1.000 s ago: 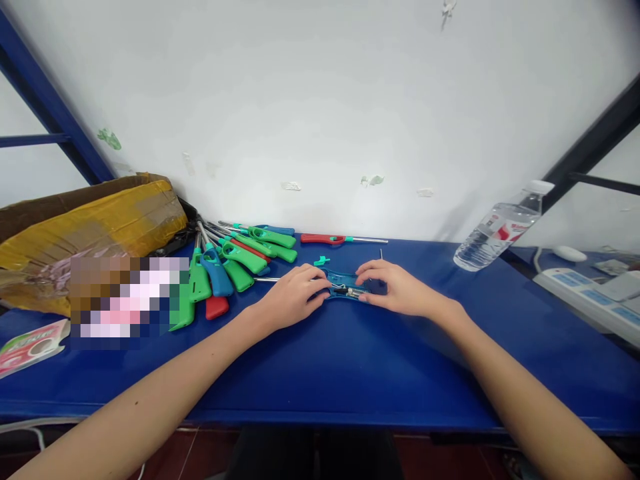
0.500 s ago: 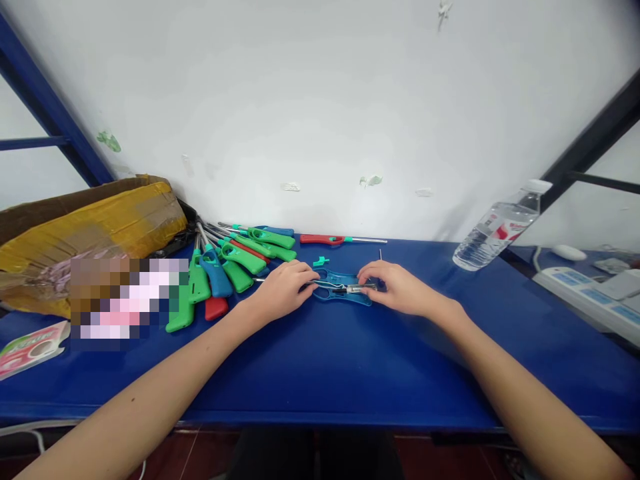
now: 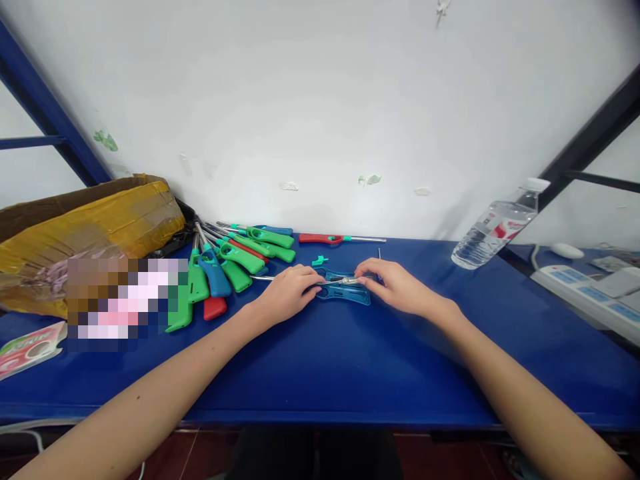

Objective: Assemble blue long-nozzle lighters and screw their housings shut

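Two blue half shells of a long-nosed lighter [image 3: 345, 293] lie on the table between my hands. Above them is the lighter's inner assembly [image 3: 347, 281], a slim clear-and-metal piece. My left hand [image 3: 290, 291] is closed on its left end, near the metal tube [image 3: 260, 278] that sticks out to the left behind my fingers. My right hand [image 3: 395, 285] pinches the right end between thumb and fingertips. Just behind the shells lies a small green trigger piece [image 3: 319, 261]. A thin pin-like part [image 3: 379, 253] stands out behind my right hand.
Several green, blue and red lighters [image 3: 235, 257] are heaped at left. A red lighter [image 3: 320, 239] lies along the wall. Further left is a taped cardboard box [image 3: 125, 213]. At right are a tilted water bottle [image 3: 495, 230] and a white power strip [image 3: 575, 293].
The inner assembly has come up out of the blue half shell, where it was lying. My right fingers have shifted slightly left onto its end, and my left hand has moved little.
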Motion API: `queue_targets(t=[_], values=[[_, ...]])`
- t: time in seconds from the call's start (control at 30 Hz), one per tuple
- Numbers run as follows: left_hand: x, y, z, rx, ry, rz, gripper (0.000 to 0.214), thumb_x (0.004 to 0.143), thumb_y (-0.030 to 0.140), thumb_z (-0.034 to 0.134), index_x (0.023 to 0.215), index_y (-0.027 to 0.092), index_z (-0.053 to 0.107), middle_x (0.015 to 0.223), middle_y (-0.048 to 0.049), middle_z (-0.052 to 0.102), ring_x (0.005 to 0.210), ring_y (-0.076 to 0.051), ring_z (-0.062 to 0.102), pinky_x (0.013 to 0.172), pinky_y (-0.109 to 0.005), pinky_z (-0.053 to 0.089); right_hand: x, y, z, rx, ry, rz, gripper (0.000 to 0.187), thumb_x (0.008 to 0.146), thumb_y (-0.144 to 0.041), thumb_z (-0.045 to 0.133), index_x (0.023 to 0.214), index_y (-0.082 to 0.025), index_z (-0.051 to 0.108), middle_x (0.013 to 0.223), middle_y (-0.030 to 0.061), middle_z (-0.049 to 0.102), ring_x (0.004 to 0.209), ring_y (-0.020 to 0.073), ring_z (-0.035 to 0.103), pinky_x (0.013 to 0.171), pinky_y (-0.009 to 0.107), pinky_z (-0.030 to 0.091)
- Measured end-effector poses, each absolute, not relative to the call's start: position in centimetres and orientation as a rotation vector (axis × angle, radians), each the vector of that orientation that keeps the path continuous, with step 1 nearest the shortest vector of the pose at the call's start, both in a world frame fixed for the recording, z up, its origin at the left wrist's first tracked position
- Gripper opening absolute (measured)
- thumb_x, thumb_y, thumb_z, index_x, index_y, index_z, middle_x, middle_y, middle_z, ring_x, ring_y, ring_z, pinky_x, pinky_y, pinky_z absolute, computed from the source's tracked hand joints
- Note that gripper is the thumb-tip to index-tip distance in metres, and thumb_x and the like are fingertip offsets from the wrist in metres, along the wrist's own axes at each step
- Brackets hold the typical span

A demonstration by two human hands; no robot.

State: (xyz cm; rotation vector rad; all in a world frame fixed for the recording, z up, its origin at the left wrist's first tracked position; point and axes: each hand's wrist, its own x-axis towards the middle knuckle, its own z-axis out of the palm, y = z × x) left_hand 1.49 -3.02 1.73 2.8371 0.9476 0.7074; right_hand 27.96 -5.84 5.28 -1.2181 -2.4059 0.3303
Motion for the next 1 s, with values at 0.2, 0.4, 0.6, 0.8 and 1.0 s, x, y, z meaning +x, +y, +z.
queue_targets(t=[0.2, 0.4, 0.6, 0.8, 1.0], values=[[1.5, -2.8, 1.5, 2.83, 0.955, 0.724, 0.019, 0.092, 0.015, 0.054, 0.102, 0.018, 0.07, 0.101, -0.0049, 0.068, 0.093, -0.019, 0.062, 0.083, -0.031, 0.049, 27.9, -5.7, 4.8, -1.246, -2.427, 0.305, 0.017, 0.093, -0.027, 0.049, 0.1, -0.02, 0.063, 0.104, 0.0081, 0.067, 0.092, 0.0217, 0.062, 0.083, 0.036, 0.049], [1.5, -2.9, 1.6, 2.832, 0.962, 0.729, 0.019, 0.092, 0.014, 0.053, 0.1, 0.018, 0.07, 0.1, -0.0049, 0.069, 0.093, -0.018, 0.062, 0.083, -0.03, 0.049, 27.8, -5.6, 4.3, -1.25, -2.468, 0.274, 0.022, 0.096, -0.028, 0.044, 0.098, -0.02, 0.064, 0.102, 0.0079, 0.068, 0.096, 0.0227, 0.062, 0.086, 0.038, 0.049], [1.7, -3.1, 1.8, 2.828, 0.985, 0.707, 0.016, 0.093, 0.019, 0.055, 0.099, 0.018, 0.07, 0.1, -0.0047, 0.069, 0.093, -0.019, 0.062, 0.084, -0.03, 0.049, 27.1, -5.7, 3.6, -1.259, -2.431, 0.178, 0.031, 0.098, -0.026, 0.039, 0.091, -0.018, 0.068, 0.102, 0.0095, 0.069, 0.101, 0.0238, 0.061, 0.091, 0.041, 0.048], [1.7, -3.1, 1.9, 2.82, 0.981, 0.701, 0.017, 0.093, 0.017, 0.054, 0.099, 0.018, 0.07, 0.1, -0.0047, 0.068, 0.093, -0.018, 0.062, 0.084, -0.03, 0.049, 26.8, -6.0, 3.2, -1.27, -2.412, -0.042, 0.029, 0.095, -0.029, 0.048, 0.086, -0.018, 0.074, 0.107, 0.0113, 0.066, 0.102, 0.0255, 0.059, 0.089, 0.042, 0.05], [1.6, -3.0, 1.7, 2.831, 0.965, 0.696, 0.019, 0.093, 0.017, 0.052, 0.098, 0.018, 0.07, 0.1, -0.0051, 0.067, 0.093, -0.018, 0.061, 0.084, -0.03, 0.049, 26.8, -6.3, 3.8, -1.233, -2.43, -0.105, 0.023, 0.092, -0.029, 0.052, 0.093, -0.018, 0.072, 0.113, 0.0133, 0.064, 0.105, 0.0274, 0.059, 0.092, 0.046, 0.049]])
